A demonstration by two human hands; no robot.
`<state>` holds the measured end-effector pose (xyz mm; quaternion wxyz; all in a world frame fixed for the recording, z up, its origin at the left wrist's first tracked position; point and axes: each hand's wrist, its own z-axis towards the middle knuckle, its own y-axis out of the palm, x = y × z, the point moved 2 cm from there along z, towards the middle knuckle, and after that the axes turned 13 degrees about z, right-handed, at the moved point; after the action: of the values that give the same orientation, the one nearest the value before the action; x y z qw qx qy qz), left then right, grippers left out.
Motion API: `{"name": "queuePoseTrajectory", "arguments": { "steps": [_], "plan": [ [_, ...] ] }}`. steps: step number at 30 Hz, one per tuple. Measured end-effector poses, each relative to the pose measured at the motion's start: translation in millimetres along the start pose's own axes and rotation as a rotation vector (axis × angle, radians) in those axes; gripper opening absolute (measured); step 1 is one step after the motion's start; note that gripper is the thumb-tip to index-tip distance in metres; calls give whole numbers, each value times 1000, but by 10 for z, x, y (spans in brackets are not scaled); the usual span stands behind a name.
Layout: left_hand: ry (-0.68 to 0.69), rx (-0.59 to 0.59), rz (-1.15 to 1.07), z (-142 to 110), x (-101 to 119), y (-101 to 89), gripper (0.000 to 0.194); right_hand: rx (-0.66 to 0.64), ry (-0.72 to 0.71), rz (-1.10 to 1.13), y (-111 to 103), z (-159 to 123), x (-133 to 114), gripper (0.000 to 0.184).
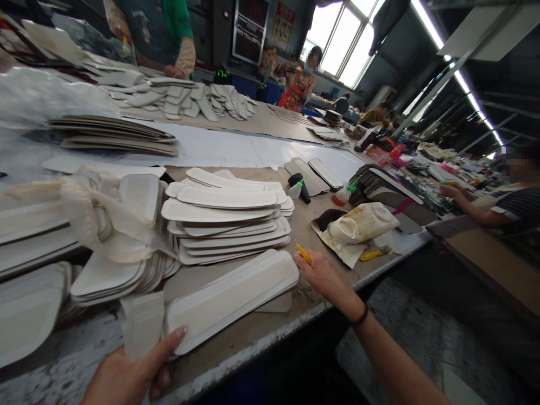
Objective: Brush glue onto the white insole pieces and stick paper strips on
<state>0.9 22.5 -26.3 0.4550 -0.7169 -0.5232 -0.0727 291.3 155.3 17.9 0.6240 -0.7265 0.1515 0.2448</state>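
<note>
My left hand [137,365] grips the near left end of a long, pale panel with rounded corners [236,295], thumb on top and fingers mostly hidden below. Beside that thumb is a whitish, translucent strip [143,318]; whether the hand also holds it I cannot tell. Another panel shows beneath the long one. My right hand [323,275], at the panel's far right end, is closed round a tool with a yellow handle [304,254]; its other end is hidden. Behind the panel rises a stack of similar pale panels [228,216].
More panel piles [109,275] fill the left side. A glue-stained white container [363,222] lies beyond my right hand, near a yellow-handled brush [375,254] and small green-tipped bottles [346,194]. The table edge [270,343] runs close in front. Co-workers stand across and to the right.
</note>
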Motion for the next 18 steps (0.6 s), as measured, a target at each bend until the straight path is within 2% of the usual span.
{"name": "queuePoseTrajectory", "arguments": {
  "steps": [6, 10, 14, 18],
  "plan": [
    [-26, -21, -126, 12, -24, 39, 48, 6, 36, 193, 51, -49, 19, 23],
    [-44, -20, -127, 9, -4, 20, 44, 62, 0, 170, 49, -115, -39, 25],
    [34, -35, -121, -44, 34, -18, 39, 116, -39, 171, 53, -162, -82, 25],
    [114, 6, -130, -70, 2, -9, 40, 69, 86, 386, 65, -135, -53, 26]
  ]
}}
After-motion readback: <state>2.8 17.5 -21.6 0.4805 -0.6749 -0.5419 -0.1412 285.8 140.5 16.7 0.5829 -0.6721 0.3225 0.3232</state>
